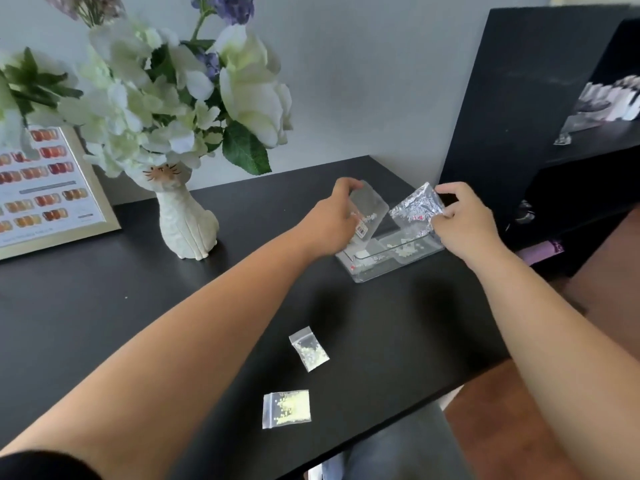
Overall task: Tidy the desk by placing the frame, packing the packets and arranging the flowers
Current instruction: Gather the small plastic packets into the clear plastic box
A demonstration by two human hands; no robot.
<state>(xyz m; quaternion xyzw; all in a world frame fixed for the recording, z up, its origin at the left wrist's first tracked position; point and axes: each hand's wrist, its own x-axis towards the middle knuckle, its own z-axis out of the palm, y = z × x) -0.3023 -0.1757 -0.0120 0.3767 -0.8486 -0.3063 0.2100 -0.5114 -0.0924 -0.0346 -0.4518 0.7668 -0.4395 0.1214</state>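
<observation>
Pinched between thumb and fingers of the left hand [337, 216] is a clear plastic packet [369, 211] with a barcode sticker at its lower corner, held tilted just above the left end of a clear acrylic tray [367, 271]. Beside it, the right hand [464, 223] grips a crinkled silver foil packet [417, 206] by its right edge, its lower part over the tray's right half. Inside the tray lie small pale pieces and what looks like another packet. The tray sits on a black desk [138, 289], near a black shelf unit [519, 98] to the right. Nearer the desk's front edge, well apart from the tray, lie two small zip packets: one with whitish beads [309, 348] and one with yellowish beads [286, 408]. Further left stands a white cat-shaped vase [185, 220] holding white and purple flowers [173, 91], and left of that a silver frame [52, 192] showing nail-colour samples leans upright.
</observation>
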